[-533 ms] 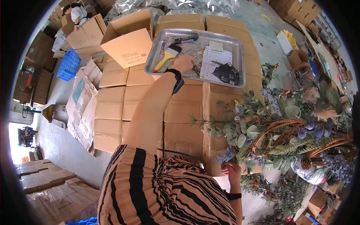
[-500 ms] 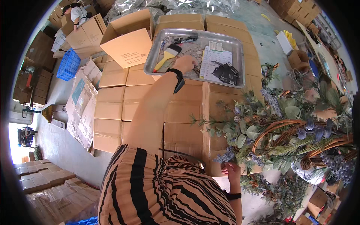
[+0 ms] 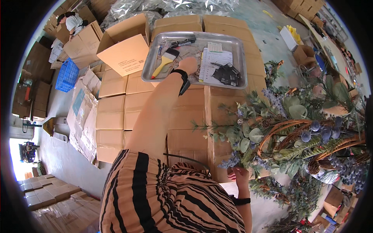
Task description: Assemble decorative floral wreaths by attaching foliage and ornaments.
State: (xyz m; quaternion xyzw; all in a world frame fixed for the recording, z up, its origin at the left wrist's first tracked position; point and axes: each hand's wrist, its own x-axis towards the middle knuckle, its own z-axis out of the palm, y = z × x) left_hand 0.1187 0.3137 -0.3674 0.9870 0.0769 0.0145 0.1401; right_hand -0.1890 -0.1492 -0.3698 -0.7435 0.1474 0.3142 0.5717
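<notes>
My left hand [image 3: 188,65] is inside a shallow metal tray [image 3: 156,79], its fingers curled down among thin, twig-like bits; what they pinch is hidden. Beside it in the tray lie a yellow-handled paint brush [image 3: 165,63] with dark bristles, some black markers [image 3: 183,42], printed sheets [image 3: 223,58] and a pile of black tags [image 3: 227,74]. At the lower right my right hand [image 3: 239,175] is closed, fingers bent, at the lower left edge of a wreath [image 3: 279,128] of green leaves, blue berries, pine cones and brown vines. A bluish sprig [image 3: 232,160] rests just above those fingers.
The tray stands on stacked cartons [image 3: 186,112]. An open carton [image 3: 123,54] is at its left. More greenery [image 3: 291,198] hangs below the wreath. A blue crate [image 3: 67,74], flattened cardboard [image 3: 83,112] and a person [image 3: 73,22] handling a carton are at far left.
My left hand has drawn its fingers in closer to the palm within the tray. The view has shifted slightly, so the tray sits further left. My right hand stays by the wreath.
</notes>
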